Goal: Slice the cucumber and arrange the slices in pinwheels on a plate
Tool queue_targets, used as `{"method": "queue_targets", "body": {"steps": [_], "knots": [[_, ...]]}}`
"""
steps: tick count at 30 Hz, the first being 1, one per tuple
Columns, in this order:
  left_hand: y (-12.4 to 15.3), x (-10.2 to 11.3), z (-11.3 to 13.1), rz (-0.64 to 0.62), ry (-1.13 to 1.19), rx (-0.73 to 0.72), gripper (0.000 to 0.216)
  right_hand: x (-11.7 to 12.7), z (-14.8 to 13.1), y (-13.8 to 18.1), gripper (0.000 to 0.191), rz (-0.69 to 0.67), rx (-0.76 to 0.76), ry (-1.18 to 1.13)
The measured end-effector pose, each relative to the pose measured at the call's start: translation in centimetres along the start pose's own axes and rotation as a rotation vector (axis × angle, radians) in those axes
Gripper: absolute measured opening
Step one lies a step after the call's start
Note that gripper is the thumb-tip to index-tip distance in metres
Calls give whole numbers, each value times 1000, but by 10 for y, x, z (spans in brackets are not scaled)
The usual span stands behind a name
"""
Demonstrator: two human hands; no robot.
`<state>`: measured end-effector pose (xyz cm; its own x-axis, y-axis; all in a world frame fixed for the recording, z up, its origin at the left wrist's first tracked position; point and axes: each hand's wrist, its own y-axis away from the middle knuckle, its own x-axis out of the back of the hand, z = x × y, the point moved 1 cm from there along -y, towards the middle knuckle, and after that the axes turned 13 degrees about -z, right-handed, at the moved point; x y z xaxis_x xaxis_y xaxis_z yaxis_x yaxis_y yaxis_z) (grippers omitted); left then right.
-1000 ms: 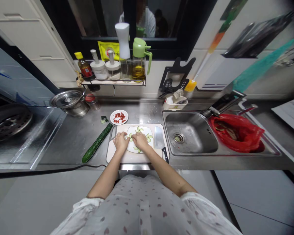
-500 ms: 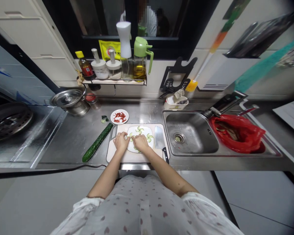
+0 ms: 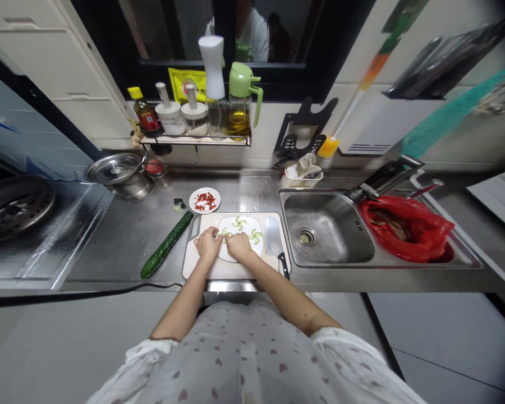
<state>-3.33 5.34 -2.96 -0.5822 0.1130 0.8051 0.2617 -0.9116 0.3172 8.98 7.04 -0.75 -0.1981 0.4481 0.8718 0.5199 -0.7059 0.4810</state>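
A white plate (image 3: pixel 252 249) with cucumber slices (image 3: pixel 237 223) set in small pinwheels lies on a white cutting board (image 3: pixel 229 269). My left hand (image 3: pixel 207 244) and my right hand (image 3: pixel 238 246) are side by side over the plate's near left part, fingers curled down and meeting at the slices there. What sits under the fingertips is too small to make out. A cleaver (image 3: pixel 273 240) rests on the board's right side, apart from my right hand. A whole cucumber (image 3: pixel 166 245) lies on the steel counter just left of the board.
A small plate of chopped red chilli (image 3: pixel 205 200) and cucumber ends (image 3: pixel 178 205) lie behind the board. The sink (image 3: pixel 327 231) is right of it, with a red bag (image 3: pixel 406 226) in the far basin. A lidded pot (image 3: pixel 120 175) and a condiment shelf (image 3: pixel 196 120) stand at the back.
My right hand has slid a little left and nearer on the plate, closing up against my left hand. More of the plate's right side shows now.
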Motion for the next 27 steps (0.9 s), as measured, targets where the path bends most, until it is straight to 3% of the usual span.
{"method": "queue_targets", "body": {"steps": [16, 27], "knots": [[-1, -1, 1, -13, 20, 0, 22, 8, -3, 5, 36, -54, -21, -74], [-1, 0, 2, -29, 45, 15, 20, 9, 26, 2, 44, -6, -107, -341]]}}
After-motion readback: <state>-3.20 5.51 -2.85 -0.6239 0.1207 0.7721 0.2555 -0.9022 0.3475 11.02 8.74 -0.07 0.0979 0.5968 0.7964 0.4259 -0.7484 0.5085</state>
